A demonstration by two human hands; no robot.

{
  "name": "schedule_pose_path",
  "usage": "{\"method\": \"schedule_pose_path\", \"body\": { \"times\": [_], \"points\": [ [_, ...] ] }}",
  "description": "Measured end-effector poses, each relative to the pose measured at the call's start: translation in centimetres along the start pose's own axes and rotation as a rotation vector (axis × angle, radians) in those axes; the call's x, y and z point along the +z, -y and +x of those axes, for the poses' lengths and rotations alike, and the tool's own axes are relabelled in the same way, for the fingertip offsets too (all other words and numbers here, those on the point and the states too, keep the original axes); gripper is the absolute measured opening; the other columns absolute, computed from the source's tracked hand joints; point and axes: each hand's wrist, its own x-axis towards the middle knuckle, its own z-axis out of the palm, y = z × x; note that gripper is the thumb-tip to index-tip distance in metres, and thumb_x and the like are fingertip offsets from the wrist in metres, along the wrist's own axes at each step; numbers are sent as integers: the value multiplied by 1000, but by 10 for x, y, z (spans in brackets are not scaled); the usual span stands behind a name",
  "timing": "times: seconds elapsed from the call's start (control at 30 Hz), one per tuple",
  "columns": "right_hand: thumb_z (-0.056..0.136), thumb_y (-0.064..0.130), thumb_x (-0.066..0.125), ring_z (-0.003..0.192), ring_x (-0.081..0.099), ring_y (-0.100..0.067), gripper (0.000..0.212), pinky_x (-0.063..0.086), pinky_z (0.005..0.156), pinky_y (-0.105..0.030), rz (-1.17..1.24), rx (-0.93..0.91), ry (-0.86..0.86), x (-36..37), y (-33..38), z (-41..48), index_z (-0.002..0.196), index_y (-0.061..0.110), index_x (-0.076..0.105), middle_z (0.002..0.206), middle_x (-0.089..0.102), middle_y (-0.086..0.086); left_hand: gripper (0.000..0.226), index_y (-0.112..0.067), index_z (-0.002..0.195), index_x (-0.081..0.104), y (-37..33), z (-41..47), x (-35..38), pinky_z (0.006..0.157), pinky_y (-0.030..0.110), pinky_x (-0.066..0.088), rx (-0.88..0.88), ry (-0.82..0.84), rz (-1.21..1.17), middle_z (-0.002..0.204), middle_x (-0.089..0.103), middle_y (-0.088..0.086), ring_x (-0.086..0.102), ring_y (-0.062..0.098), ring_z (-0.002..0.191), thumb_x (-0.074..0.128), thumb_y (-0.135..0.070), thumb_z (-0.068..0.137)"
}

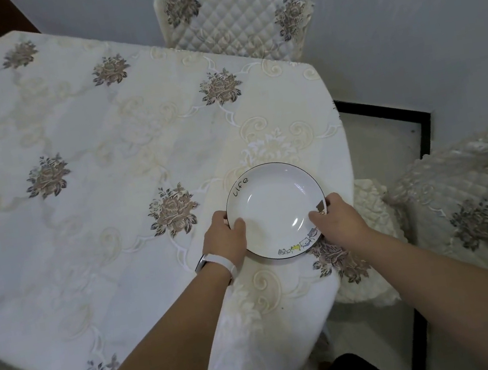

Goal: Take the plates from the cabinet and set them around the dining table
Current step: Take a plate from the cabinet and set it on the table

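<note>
White plate [275,208] between both hands' fingers [238,227]

Walls [401,16]: plain pale grey, unmarked.
Floor [383,143]: light, with a dark border strip [384,113].
Surface [75,179]: covered by a cream cloth with brown flower motifs.
Far chair [235,16]: quilted cream cover, same flowers.
Right chair [476,205]: matching cover.

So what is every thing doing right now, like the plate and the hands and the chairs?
Plate: right way up, empty, at the table's edge, held by both hands.
Left hand: gripping the plate's left rim.
Right hand: gripping the plate's right rim.
Wristband: worn on the left wrist.
Table: covered with a flowered cloth.
Far chair: covered, pushed in, nobody sitting.
Right chair: covered, nobody sitting.
</note>
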Motion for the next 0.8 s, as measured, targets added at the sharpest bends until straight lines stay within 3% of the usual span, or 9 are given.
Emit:
{"method": "schedule_pose_path", "body": {
  "times": [0.07,0.2,0.4,0.63,0.8],
  "points": [
    [88,32,56,81,60,-24,30,41,62,-32,-1,-17,-3,-6,-1,-5,109,12,47,86,62,-3,21,-22,109,50,0,-7,-6,73,32,48,11,-24,0,85,62,-8,62,19,83,50,-33,90],
    [94,34,53,67,59,-16,36,41,57,-30,-16,-95,-36,-23,2,-21,123,15,43,84,59,1,35,-20,122,49,-1,-25,-23,83,38,50,65,-60,-3,103,62,-1,60,18,92,53,-34,90],
    [94,35,56,113,54,-21,43,42,92,-34,-116,-360,-80,-48,8,-48,131,14,52,134,53,-4,40,-20,130,51,-2,-74,-45,96,31,40,243,-174,29,131,55,-4,51,14,118,56,-32,92],
    [95,36,53,126,46,-23,45,36,103,-35,-375,-750,-30,-61,18,-101,135,16,52,141,48,0,49,-19,130,54,1,-143,-67,102,35,39,456,-300,330,136,55,0,49,20,125,50,-42,87],
    [95,41,53,136,36,-20,47,29,110,-35,-505,-936,-31,-60,26,-137,137,19,52,149,43,-1,49,-18,128,58,9,-198,-77,103,42,37,462,-450,431,136,55,6,49,25,126,52,-42,86]
  ]
}}
